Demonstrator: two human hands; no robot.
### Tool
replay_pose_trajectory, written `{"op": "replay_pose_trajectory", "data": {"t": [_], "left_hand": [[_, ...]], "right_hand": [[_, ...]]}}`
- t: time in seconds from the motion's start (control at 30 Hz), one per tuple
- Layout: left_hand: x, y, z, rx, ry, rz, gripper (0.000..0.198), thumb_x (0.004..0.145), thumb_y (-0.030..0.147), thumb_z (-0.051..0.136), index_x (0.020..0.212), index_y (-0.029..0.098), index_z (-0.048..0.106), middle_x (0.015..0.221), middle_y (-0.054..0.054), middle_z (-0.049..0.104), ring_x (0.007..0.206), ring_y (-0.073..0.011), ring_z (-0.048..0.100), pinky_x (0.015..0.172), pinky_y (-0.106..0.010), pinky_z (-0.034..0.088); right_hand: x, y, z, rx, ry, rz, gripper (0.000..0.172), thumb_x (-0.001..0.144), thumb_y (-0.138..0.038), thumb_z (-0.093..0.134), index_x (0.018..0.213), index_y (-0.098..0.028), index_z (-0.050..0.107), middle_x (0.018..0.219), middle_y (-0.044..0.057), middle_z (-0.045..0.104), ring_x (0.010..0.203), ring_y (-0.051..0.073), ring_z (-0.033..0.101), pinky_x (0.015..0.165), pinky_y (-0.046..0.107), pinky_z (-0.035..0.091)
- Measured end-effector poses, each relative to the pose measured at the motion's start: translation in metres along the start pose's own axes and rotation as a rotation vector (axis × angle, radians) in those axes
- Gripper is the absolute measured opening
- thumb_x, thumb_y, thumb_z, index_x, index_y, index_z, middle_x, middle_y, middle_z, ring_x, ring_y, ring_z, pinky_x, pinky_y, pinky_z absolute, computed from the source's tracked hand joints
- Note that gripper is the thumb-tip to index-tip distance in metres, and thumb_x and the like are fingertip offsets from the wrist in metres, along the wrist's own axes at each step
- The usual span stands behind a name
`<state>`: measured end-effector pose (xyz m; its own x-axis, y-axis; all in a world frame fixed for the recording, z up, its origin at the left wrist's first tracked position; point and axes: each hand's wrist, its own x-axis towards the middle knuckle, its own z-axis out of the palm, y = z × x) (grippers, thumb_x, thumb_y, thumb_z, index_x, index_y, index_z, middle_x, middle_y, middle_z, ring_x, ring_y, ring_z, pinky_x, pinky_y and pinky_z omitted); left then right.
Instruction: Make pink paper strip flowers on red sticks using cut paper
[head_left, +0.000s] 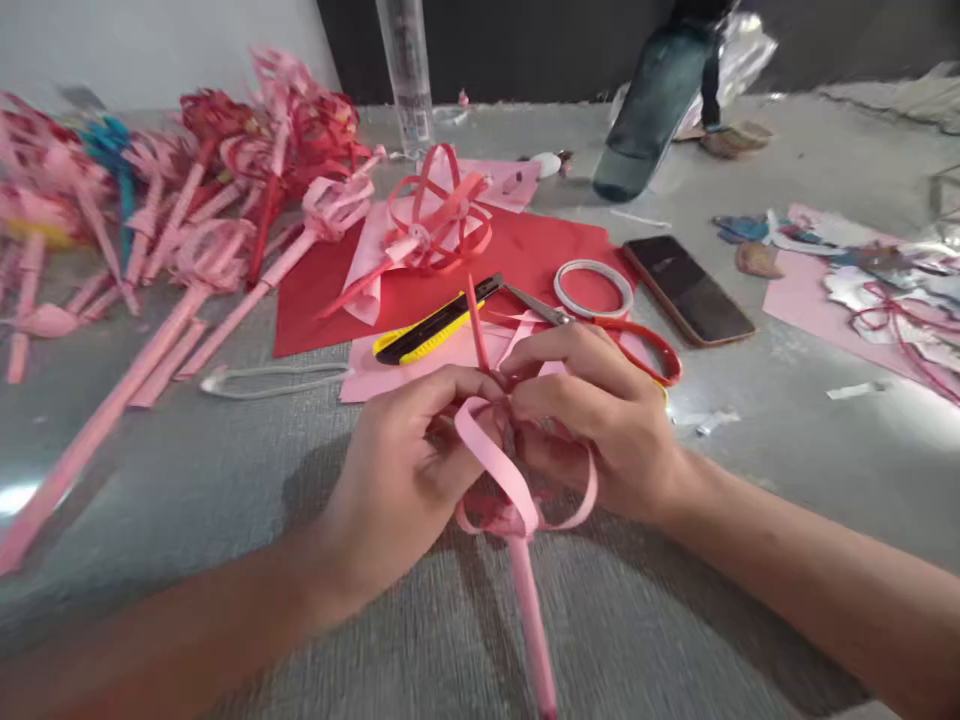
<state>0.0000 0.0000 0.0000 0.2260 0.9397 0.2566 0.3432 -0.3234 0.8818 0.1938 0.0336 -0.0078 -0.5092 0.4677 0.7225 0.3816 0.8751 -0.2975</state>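
Note:
Between my two hands is a paper flower with looped pink strips (499, 460) and a rolled pink paper stem (534, 630) that points down toward me. My left hand (416, 465) pinches the strips from the left, its thumb and finger pressed together. From the right, my right hand (600, 410) pinches the same spot, fingertips touching the left ones. A thin red paper stick (478, 325) rises past the fingertips. The exact point of the pinch is partly covered by the fingers. Just beyond lie a yellow and black box cutter (439, 322) and orange-handled scissors (645, 350).
A roll of tape (592, 288) and a phone (686, 290) lie behind my right hand. Red paper (315, 315) lies under a red looped flower (442, 225). Many finished-looking paper flowers (217, 250) pile up at left. A bottle (652, 110) and paper scraps (892, 290) are at right.

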Motion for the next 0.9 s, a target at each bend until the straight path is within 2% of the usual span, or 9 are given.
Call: {"op": "replay_pose_trajectory", "data": {"t": [0.13,0.33,0.53,0.9], "left_hand": [[-0.0009,-0.002,-0.0011,-0.004,0.013,-0.01,0.006,0.097,0.022,0.066,0.093,0.026,0.068,0.079,0.007,0.069,0.066,-0.008,0.063,0.059,-0.018,0.051],[-0.0018,0.0017,0.0009,-0.037,0.062,-0.008,0.004,0.093,0.021,0.07,0.092,0.025,0.071,0.082,0.005,0.073,0.067,-0.0087,0.067,0.059,-0.017,0.054],[-0.0017,0.0028,-0.0004,-0.04,0.076,-0.001,0.007,0.092,0.02,0.069,0.095,0.025,0.073,0.09,0.004,0.076,0.068,-0.0086,0.069,0.059,-0.016,0.056],[0.002,0.0016,0.0013,0.006,0.079,0.016,0.009,0.092,0.016,0.064,0.091,0.023,0.07,0.083,0.004,0.076,0.065,-0.0095,0.069,0.057,-0.018,0.057]], "right_hand": [[-0.0004,-0.0012,0.0008,-0.006,0.008,0.016,0.005,0.094,-0.014,0.065,0.092,-0.019,0.065,0.106,0.01,0.07,0.09,0.02,0.065,0.079,0.039,0.05],[-0.0004,-0.0002,-0.0004,0.029,0.025,0.038,0.007,0.093,-0.013,0.062,0.092,-0.021,0.063,0.105,0.008,0.068,0.095,0.02,0.066,0.08,0.038,0.051],[0.0005,0.0001,-0.0007,0.049,0.03,0.055,0.008,0.092,-0.012,0.062,0.091,-0.02,0.062,0.102,0.007,0.068,0.092,0.02,0.066,0.079,0.038,0.052],[0.0007,0.0008,0.0003,0.079,0.021,0.072,0.013,0.087,-0.01,0.066,0.093,-0.021,0.062,0.103,0.006,0.069,0.094,0.02,0.066,0.081,0.038,0.052]]}}
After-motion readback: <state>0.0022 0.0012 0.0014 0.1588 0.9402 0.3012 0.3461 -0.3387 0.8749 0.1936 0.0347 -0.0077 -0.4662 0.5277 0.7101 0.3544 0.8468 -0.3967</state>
